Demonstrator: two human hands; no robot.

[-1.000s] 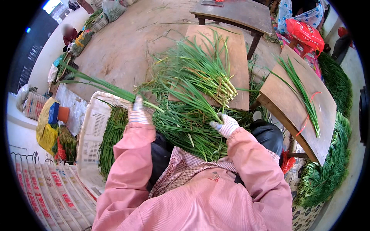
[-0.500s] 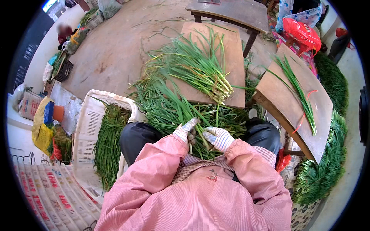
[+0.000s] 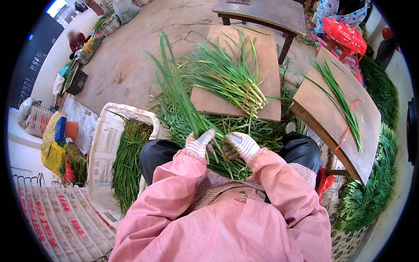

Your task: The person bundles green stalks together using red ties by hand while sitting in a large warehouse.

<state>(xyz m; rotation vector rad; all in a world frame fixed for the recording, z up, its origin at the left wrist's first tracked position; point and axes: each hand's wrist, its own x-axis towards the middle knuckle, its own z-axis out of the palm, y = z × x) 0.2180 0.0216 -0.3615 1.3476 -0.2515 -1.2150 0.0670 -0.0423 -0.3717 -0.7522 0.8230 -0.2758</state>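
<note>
My left hand [image 3: 202, 142], in a striped work glove, is closed around the lower stalks of a small bunch of Chinese chives [image 3: 185, 107]. The long green leaves point up and away to the left. Close beside it, my right hand [image 3: 241, 146], gloved alike and soiled at the fingers, has its fingers curled near the stalk ends; whether anything is in them is hidden. Under and beyond both hands lies a loose heap of chives [image 3: 172, 126]. On a wooden board [image 3: 270, 98] just ahead rests a larger pile of chives [image 3: 227, 81], its pale stalk ends toward me.
A curved wooden bench [image 3: 325, 111] at right bears a few chives [image 3: 338, 100] and a red tie [image 3: 349, 126]. Left of my knee stands a white plastic crate [image 3: 99, 153] with greens inside. A dark table [image 3: 262, 15] stands beyond the board; more greens [image 3: 371, 192] lie far right.
The chives in my left hand have swung up, their leaves now standing higher and further left. My hands have moved slightly apart, the right one's fingers curling inward.
</note>
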